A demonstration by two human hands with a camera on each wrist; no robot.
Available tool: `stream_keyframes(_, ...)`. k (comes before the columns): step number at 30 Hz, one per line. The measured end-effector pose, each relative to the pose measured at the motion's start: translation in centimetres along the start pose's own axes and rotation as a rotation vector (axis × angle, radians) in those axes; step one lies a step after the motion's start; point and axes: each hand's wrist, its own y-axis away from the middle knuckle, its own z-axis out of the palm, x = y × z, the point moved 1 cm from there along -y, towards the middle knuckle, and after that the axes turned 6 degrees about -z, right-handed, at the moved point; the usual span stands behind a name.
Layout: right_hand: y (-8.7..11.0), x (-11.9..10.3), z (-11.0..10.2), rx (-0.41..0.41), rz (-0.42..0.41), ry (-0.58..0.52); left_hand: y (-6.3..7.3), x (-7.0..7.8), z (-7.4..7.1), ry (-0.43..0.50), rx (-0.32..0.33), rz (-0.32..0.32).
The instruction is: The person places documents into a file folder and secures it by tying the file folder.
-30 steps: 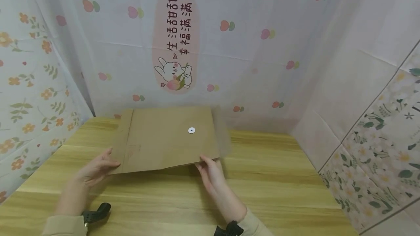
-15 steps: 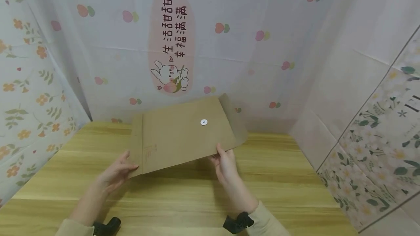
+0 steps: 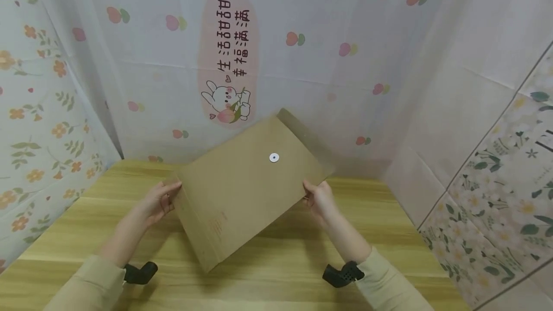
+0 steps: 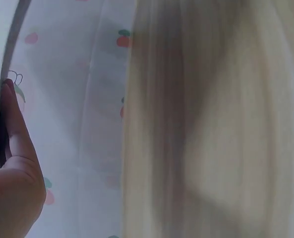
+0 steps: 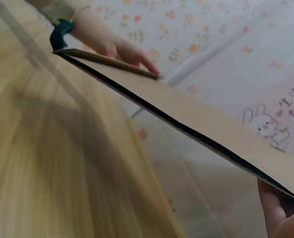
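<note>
A brown kraft-paper document envelope (image 3: 242,191) with a round white button (image 3: 274,157) is held up over the table, tilted with its right end higher. My left hand (image 3: 160,200) pinches its left end near the upper corner, thumb on the front face. My right hand (image 3: 320,200) pinches the long lower edge near the right end, its thumb in front and other fingers behind. An extended flap (image 3: 302,131) sticks out past the right end. In the right wrist view the envelope (image 5: 186,114) shows edge-on, with a dark slit along its long side.
The wood-grain table (image 3: 371,253) lies beneath the hands. A white curtain (image 3: 337,76) with fruit prints and a rabbit picture (image 3: 226,100) hangs at the back. Flowered cloth (image 3: 43,124) closes the left side and a patterned panel (image 3: 501,196) the right. Black wrist mounts (image 3: 341,273) sit at both sleeves.
The envelope has risen and turned, its right end going up and its left end swinging down towards me. My left hand has shifted from the lower left corner up along the left end.
</note>
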Motion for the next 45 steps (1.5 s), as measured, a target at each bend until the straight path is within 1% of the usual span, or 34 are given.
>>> stream_keyframes(2, -0.5, -1.0, -0.9, -0.044, 0.003, 0.035, -0.3, 0.5, 0.0, -0.074, -0.015, -0.011)
stream_keyframes(4, -1.1, -2.0, -1.7, -0.075, 0.006, 0.067, -0.7, 0.9, 0.2, -0.178, -0.037, -0.036)
stream_keyframes(6, -1.6, -2.8, -2.4, -0.099, 0.006, 0.127, -1.1, 1.1, 0.5, -0.282, -0.070, -0.072)
stream_keyframes(8, -2.1, -3.4, -2.9, -0.113, 0.015, 0.185, -1.4, 1.1, 1.1, -0.367, -0.122, -0.108)
stream_keyframes(10, -2.5, -3.9, -3.2, -0.117, 0.021, 0.263, -1.8, 1.1, 2.0, -0.426, -0.177, -0.135)
stream_keyframes(13, -2.9, -4.5, -3.5, -0.148, 0.025, 0.362, -2.4, 0.9, 3.7, -0.460, -0.229, -0.151)
stream_keyframes(15, -3.2, -4.7, -3.5, -0.182, 0.017, 0.415, -2.9, 0.8, 4.9, -0.472, -0.244, -0.153)
stream_keyframes(18, -3.6, -5.0, -3.5, -0.243, 0.001, 0.457, -3.7, 0.7, 6.6, -0.492, -0.244, -0.157)
stream_keyframes(21, -3.8, -5.2, -3.3, -0.284, 0.002, 0.497, -4.6, 0.8, 8.2, -0.523, -0.217, -0.158)
stream_keyframes(24, -4.1, -5.4, -3.3, -0.307, 0.011, 0.526, -5.7, 1.0, 9.6, -0.507, -0.165, -0.140)
stream_keyframes(26, -4.3, -5.6, -3.3, -0.313, 0.009, 0.529, -6.2, 1.3, 10.4, -0.481, -0.137, -0.109)
stream_keyframes(30, -4.9, -6.2, -3.5, -0.300, -0.014, 0.491, -7.1, 1.7, 11.2, -0.420, -0.101, -0.061)
stream_keyframes(33, -5.4, -6.8, -3.6, -0.286, -0.061, 0.449, -7.6, 1.9, 11.4, -0.382, -0.091, -0.043)
stream_keyframes(35, -5.8, -7.3, -3.6, -0.283, -0.101, 0.429, -7.7, 1.9, 11.4, -0.352, -0.078, -0.043)
stream_keyframes(39, -6.4, -8.0, -3.4, -0.295, -0.177, 0.392, -7.8, 2.0, 11.4, -0.307, -0.075, -0.038)
stream_keyframes(42, -6.5, -8.3, -3.2, -0.309, -0.202, 0.377, -7.9, 2.3, 11.4, -0.293, -0.077, -0.034)
stream_keyframes(45, -6.5, -8.3, -3.2, -0.320, -0.210, 0.370, -8.1, 2.7, 11.7, -0.296, -0.080, -0.024)
